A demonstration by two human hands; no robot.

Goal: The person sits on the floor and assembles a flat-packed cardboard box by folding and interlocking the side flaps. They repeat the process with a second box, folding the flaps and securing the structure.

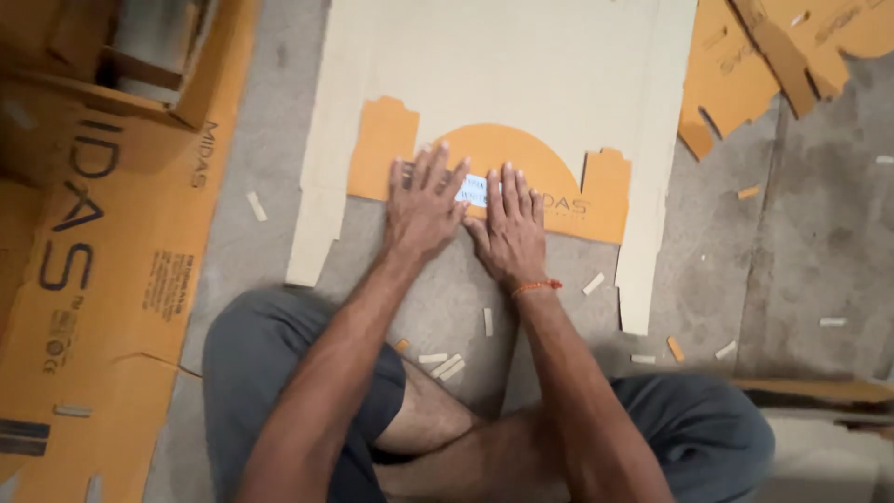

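Fingers (430,172) of our left hand (421,210) and right hand (510,228) lie flat and spread, pressing a small white label (472,190) between them. We see it on the orange flap (521,158) of a cardboard sheet (503,65) on the concrete floor (801,233).

I see the white label (472,190) half hidden between both hands; at eleven o'clock, the open box (121,56) runs off frame.
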